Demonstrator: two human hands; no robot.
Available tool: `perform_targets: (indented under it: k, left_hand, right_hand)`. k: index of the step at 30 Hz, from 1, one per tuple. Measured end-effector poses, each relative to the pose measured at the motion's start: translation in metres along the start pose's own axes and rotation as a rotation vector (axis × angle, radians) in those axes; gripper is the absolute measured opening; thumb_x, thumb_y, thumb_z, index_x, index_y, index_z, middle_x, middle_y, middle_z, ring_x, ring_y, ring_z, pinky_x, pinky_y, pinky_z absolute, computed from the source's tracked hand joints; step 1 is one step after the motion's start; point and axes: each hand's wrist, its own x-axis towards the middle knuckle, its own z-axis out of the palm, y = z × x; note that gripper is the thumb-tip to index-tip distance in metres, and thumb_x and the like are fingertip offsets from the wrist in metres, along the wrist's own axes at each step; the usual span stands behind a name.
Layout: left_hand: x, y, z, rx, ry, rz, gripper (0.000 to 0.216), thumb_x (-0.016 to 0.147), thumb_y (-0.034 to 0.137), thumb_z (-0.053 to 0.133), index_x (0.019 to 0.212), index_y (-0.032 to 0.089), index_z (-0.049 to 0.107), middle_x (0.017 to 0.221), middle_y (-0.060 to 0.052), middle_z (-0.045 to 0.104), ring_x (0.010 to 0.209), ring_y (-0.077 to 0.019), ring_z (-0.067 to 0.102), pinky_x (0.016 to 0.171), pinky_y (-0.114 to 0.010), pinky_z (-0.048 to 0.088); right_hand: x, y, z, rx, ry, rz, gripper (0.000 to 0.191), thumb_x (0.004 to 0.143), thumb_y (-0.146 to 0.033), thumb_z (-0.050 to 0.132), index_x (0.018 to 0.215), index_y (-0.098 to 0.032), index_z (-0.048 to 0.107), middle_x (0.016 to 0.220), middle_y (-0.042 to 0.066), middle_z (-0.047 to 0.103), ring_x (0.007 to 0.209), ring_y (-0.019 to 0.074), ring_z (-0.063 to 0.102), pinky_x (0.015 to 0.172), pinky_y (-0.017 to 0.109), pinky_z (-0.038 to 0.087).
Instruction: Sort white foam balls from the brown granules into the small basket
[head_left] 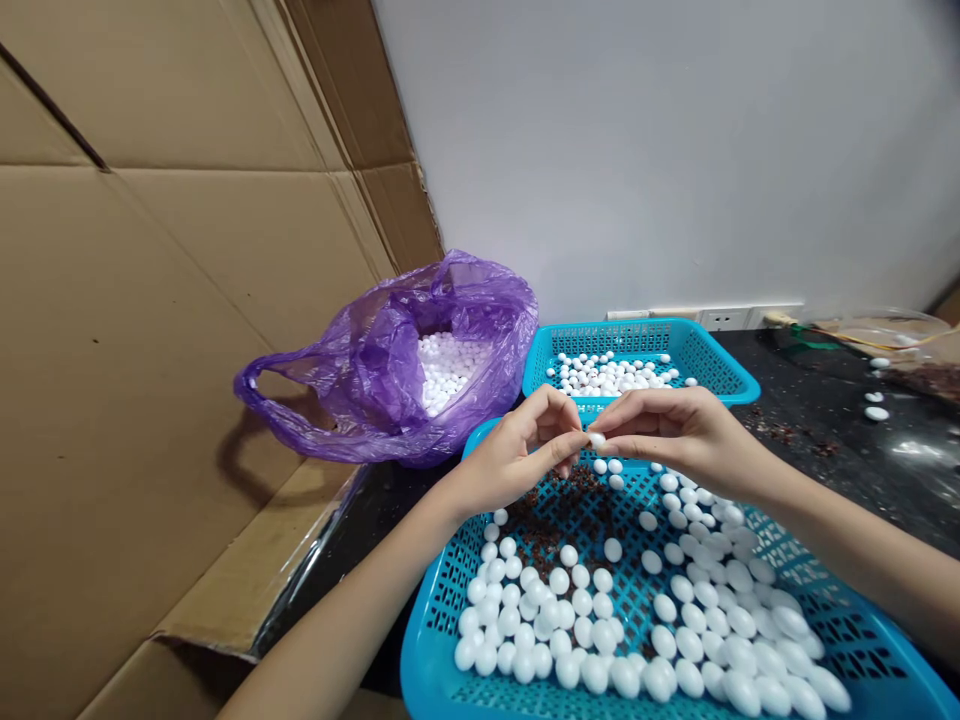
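Observation:
My right hand (660,430) pinches a small white oval ball (596,440) between thumb and fingertips. My left hand (529,440) meets it from the other side, thumb and finger pinched at the ball's left edge, where a tiny brownish bit shows that I cannot make out. Both hands hover over the far part of a large blue plastic basket (439,610). Inside the basket, many white balls (536,610) lie in groups at the left front and right. Dark brown crumbs (551,525) are scattered over its far left floor.
Behind stands a smaller blue basket (739,385) with white balls. An open purple plastic bag (375,350) of small white balls sits to the left, beside cardboard (150,350). Loose white pieces (876,413) and brown debris lie on the black table (847,450). A plug and wires run along the wall.

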Motion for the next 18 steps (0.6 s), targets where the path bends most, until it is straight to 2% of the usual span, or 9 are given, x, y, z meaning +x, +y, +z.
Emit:
perform_targets:
  k: [4,8,12,16,18]
  left_hand:
    - [0.001,-0.002,0.0,0.01,0.02,0.01,0.013,0.09,0.028,0.047,0.098,0.019,0.042,0.078,0.001,0.051,0.067,-0.009,0.051,0.059,-0.022,0.045]
    - [0.002,-0.004,-0.001,0.061,0.027,-0.008,0.024,0.09,0.029,0.047,0.11,0.02,0.039,0.092,-0.003,0.052,0.068,-0.0088,0.052,0.061,-0.023,0.046]
    - [0.002,-0.005,-0.002,0.129,0.044,-0.012,0.027,0.09,0.03,0.048,0.112,0.02,0.038,0.096,-0.003,0.049,0.068,-0.0084,0.052,0.062,-0.024,0.046]
    - [0.002,-0.005,-0.003,0.245,0.052,-0.042,0.025,0.09,0.031,0.048,0.111,0.02,0.041,0.094,-0.002,0.052,0.069,-0.0094,0.052,0.061,-0.024,0.043]
    - [0.003,-0.005,-0.003,0.31,0.048,-0.047,0.022,0.089,0.031,0.048,0.107,0.019,0.045,0.097,-0.004,0.055,0.074,-0.0113,0.054,0.064,-0.025,0.044]
  right_hand:
    - [0.002,0.003,-0.001,-0.089,0.085,-0.058,0.012,0.079,-0.026,0.071,0.088,-0.019,0.07,0.085,0.005,0.067,0.081,0.0203,0.064,0.074,0.034,0.055]
    - [0.002,0.005,-0.004,-0.181,0.109,-0.1,0.012,0.081,-0.028,0.07,0.089,-0.02,0.069,0.089,0.006,0.064,0.085,0.0209,0.062,0.073,0.034,0.055]
    - [0.002,0.008,-0.006,-0.245,0.152,-0.101,0.014,0.082,-0.031,0.068,0.092,-0.02,0.068,0.093,0.006,0.062,0.087,0.0214,0.061,0.07,0.033,0.054]
    - [0.004,0.014,-0.013,-0.237,0.313,-0.065,0.019,0.081,-0.032,0.068,0.096,-0.021,0.066,0.102,0.008,0.061,0.094,0.0247,0.061,0.08,0.039,0.053]
    - [0.006,0.017,-0.017,-0.201,0.403,-0.044,0.026,0.081,-0.032,0.067,0.104,-0.021,0.064,0.11,0.009,0.059,0.101,0.0278,0.059,0.087,0.043,0.051]
